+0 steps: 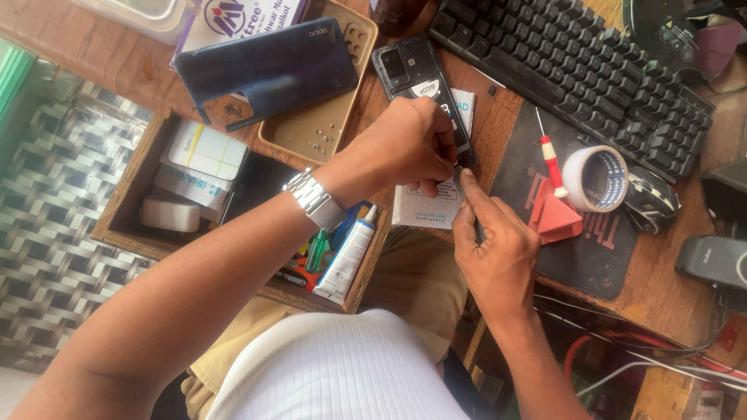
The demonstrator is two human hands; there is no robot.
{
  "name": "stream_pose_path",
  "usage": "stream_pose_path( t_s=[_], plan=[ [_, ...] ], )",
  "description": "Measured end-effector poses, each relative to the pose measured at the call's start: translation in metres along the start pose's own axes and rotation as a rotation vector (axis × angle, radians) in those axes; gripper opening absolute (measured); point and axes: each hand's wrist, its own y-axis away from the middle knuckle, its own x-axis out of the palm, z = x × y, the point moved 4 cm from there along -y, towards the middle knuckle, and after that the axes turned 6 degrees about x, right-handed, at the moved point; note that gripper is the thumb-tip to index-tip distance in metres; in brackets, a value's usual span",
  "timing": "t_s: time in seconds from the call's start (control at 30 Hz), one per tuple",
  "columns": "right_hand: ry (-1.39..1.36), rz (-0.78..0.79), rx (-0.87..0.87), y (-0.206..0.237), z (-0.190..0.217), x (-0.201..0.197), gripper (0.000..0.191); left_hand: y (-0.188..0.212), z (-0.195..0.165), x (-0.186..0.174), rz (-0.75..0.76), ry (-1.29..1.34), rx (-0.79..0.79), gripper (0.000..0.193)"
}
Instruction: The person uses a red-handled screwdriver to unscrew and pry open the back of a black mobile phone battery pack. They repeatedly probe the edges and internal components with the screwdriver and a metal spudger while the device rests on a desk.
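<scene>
— Where is the opened black smartphone with its back cover off?

— It lies face down on the wooden tabletop, just left of the black keyboard, its lower end over a white padded sheet, probably to cushion the screen side.

— What are the hands doing?

— The left hand reaches in from the left of the phone, wrist bent, a metal watch on it. Its fingers are curled narrow and press on the phone's lower end, seemingly to steady it. The right hand comes up from below the phone, its forefinger and thumb pinched close at the bottom edge. Whether they hold a small part, I cannot tell.

— And around the phone?

— Left of it, a tan plastic tray holds tiny screws, likely so they don't roll off, and a dark blue back cover rests across it. To the phone's right, a red-handled screwdriver, a red triangular pick and a roll of pale tape sit on a dark mat, within easy reach.
</scene>
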Motion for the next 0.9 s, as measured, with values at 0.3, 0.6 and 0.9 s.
stream_pose_path(
  t_s=[0.3,0.6,0.9],
  plan=[
    [-0.158,0.014,0.113,-0.0022,-0.0041,-0.0026,0.032,0.0008,-0.0002,0.0010,0.002,-0.001,0.013,0.008],
    [-0.195,0.028,0.201,-0.0007,-0.0032,-0.0015,0.032,0.0026,0.0004,-0.0008,0.002,-0.001,0.011,0.008],
    [-0.143,0.012,0.044,0.0019,-0.0082,-0.0006,0.033,0.0030,0.0004,-0.0014,0.002,0.011,0.014,0.008]
  ],
)
